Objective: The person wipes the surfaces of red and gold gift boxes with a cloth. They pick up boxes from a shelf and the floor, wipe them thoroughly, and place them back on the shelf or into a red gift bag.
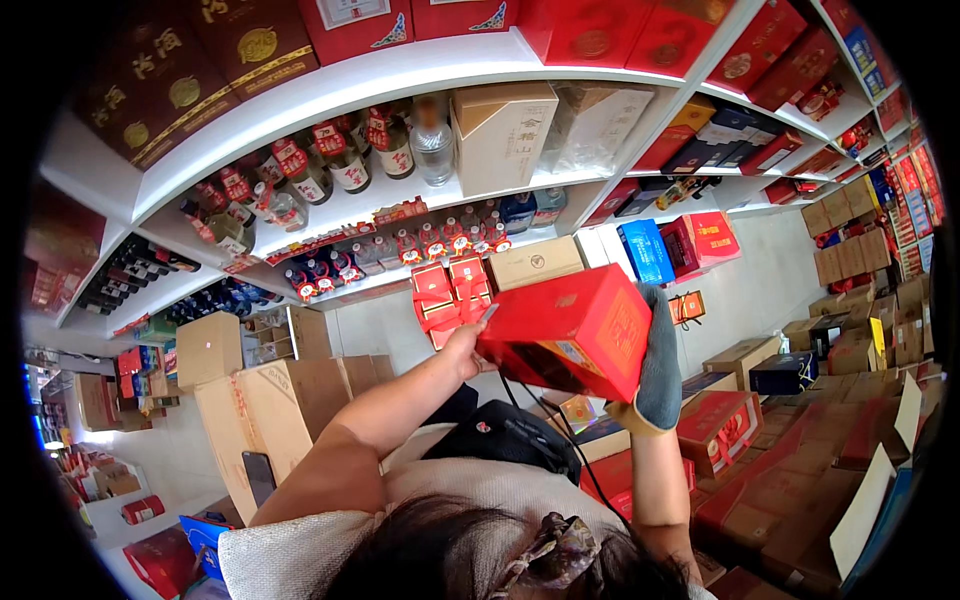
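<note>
A red gift box (pixel 566 300) with gold patterning and printed writing is held up at chest height, tilted, between both hands. My left hand (pixel 468 351) is bare and grips its left end, the fingers partly hidden behind the box. A small pale strip (pixel 490 312) stands at that corner beside my fingertips; I cannot tell what it is. On the box's right end presses my right hand (pixel 660 367), covered by a dark grey glove or mitt with a tan cuff. Below the box, a black bag (pixel 502 442) with a cord hangs at the waist.
White shelves (pixel 352 75) with bottles and boxes stand ahead. Beyond the held box, red gift boxes with ribbon (pixel 450 300) sit low by a cardboard box (pixel 536 262). At left, a large carton (pixel 251 427) bears a phone (pixel 259 478). Stacked cartons (pixel 810 450) crowd the right.
</note>
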A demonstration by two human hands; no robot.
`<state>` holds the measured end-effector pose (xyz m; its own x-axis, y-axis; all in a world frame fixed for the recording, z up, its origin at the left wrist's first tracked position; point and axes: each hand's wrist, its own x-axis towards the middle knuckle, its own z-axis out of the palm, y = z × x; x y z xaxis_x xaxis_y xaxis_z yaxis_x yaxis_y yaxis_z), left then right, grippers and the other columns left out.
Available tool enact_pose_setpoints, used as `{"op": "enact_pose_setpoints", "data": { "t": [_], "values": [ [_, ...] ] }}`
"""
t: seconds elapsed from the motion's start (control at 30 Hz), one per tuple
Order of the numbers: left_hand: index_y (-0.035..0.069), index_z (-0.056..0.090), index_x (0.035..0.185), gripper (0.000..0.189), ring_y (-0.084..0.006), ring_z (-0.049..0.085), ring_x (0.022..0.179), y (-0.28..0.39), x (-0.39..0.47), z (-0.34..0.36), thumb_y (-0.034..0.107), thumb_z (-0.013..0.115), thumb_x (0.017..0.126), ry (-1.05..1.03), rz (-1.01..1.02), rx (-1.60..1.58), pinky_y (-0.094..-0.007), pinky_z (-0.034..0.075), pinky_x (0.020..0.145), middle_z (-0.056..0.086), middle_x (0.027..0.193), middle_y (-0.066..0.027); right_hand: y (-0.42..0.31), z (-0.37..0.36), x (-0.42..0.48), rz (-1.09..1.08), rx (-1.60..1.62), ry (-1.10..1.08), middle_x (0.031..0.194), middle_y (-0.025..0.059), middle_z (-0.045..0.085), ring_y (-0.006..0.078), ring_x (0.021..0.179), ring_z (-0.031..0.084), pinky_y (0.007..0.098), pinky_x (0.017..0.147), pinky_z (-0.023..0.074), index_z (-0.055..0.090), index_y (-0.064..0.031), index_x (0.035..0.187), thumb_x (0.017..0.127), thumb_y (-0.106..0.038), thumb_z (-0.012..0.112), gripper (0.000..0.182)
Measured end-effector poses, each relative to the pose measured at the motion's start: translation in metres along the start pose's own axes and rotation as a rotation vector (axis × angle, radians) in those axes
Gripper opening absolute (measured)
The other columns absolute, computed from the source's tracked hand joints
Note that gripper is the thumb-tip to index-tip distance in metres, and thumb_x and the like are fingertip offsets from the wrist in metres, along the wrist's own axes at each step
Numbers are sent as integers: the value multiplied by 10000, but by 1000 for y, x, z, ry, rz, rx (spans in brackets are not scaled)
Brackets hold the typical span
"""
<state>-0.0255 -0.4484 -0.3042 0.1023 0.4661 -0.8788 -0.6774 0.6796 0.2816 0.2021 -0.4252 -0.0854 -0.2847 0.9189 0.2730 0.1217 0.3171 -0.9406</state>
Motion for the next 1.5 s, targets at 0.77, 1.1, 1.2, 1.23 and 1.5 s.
{"op": "enact_pose_setpoints", "data": {
  "t": [0.77, 1.1, 1.2, 1.23, 1.5],
  "values": [
    [196, 390, 1281, 349, -297, 433, 1182, -8, 272, 37, 302, 416, 950, 214, -134, -45, -632, 329, 931, 455, 1304, -51, 291, -15, 86, 503, 103, 228, 1009, 115, 571, 164, 911, 555, 287, 817, 444, 509, 26, 1093, 882, -180, 504, 295],
    [239, 375, 1293, 349, -312, 543, 982, -40, 412, 32, 338, 389, 958, 215, -119, -49, -588, 431, 797, 521, 1195, -56, 385, -42, 100, 384, -126, 256, 951, 134, 597, 171, 847, 580, 276, 764, 461, 542, 46, 1057, 894, -167, 472, 278],
    [247, 410, 1263, 316, -284, 540, 1009, -44, 426, 25, 318, 375, 958, 161, -113, -92, -592, 418, 830, 534, 1175, -41, 400, -41, 98, 358, -173, 260, 933, 140, 605, 174, 828, 588, 272, 749, 466, 552, 52, 1047, 897, -163, 463, 277],
    [232, 419, 1258, 317, -274, 541, 1013, -43, 429, 15, 319, 360, 959, 127, -99, -122, -587, 420, 838, 538, 1168, -45, 403, -36, 97, 341, -180, 257, 928, 142, 608, 174, 821, 591, 271, 743, 468, 556, 53, 1043, 898, -162, 459, 277],
    [137, 452, 1249, 409, -248, 494, 1128, -18, 375, 47, 386, 308, 958, 16, -32, -153, -557, 404, 913, 509, 1249, -58, 421, -11, 92, 179, -320, 238, 961, 158, 608, 224, 859, 593, 308, 768, 468, 572, 42, 1033, 867, -109, 487, 240]
  ]
}}
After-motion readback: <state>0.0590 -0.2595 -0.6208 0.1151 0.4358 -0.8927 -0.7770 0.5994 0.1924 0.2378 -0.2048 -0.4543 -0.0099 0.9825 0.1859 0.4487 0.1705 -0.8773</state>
